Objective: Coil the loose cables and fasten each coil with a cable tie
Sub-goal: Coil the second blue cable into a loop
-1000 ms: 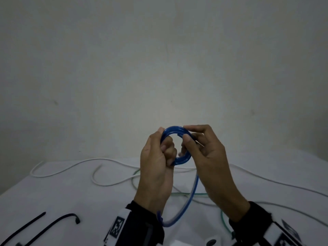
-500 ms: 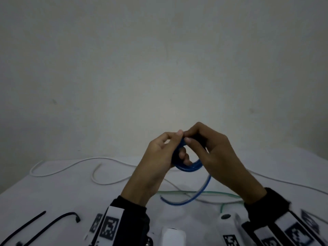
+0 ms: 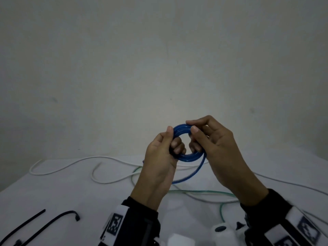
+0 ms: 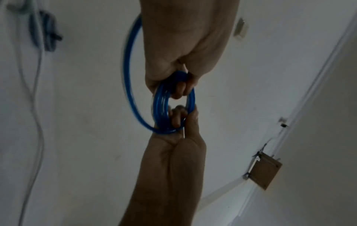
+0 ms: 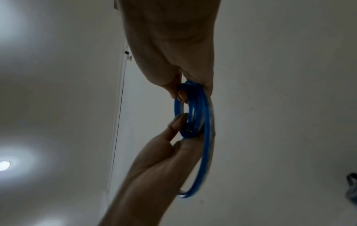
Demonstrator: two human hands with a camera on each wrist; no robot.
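**Two hands holding a small coil of blue cable above a white table**

A person is holding a blue cable (image 3: 188, 158) wound into a small ring of several turns, raised in the air in front of a pale wall (image 3: 159, 59) and above a white table (image 3: 53, 192). The left hand (image 3: 160, 163) is gripping the ring's left side, with the thumb lying over the outer edge and the fingers curling through the middle. The right hand (image 3: 215, 150) is pinching the ring's top right between thumb and forefinger, while its other fingers are curling through the hole from the opposite side. One loose strand of the same cable is hanging from the ring's lower right, sweeping down and left behind the left hand; it is blurred, so where it ends is hard to tell.

The wrist views are showing the same grip from below: the left hand (image 4: 172, 152) and the right hand (image 5: 170, 160) are each closing on the blue cable (image 4: 162, 107), whose turns are lying side by side.

On the table behind the hands, a white cable (image 3: 71, 161) is trailing in loose curves, and a green cable (image 3: 204, 192) is crossing it. Two black cable ties (image 3: 53, 221) are lying flat at the near left corner, well apart from the hands. Both wrists are wearing dark sleeves with white marker bands (image 3: 115, 224).
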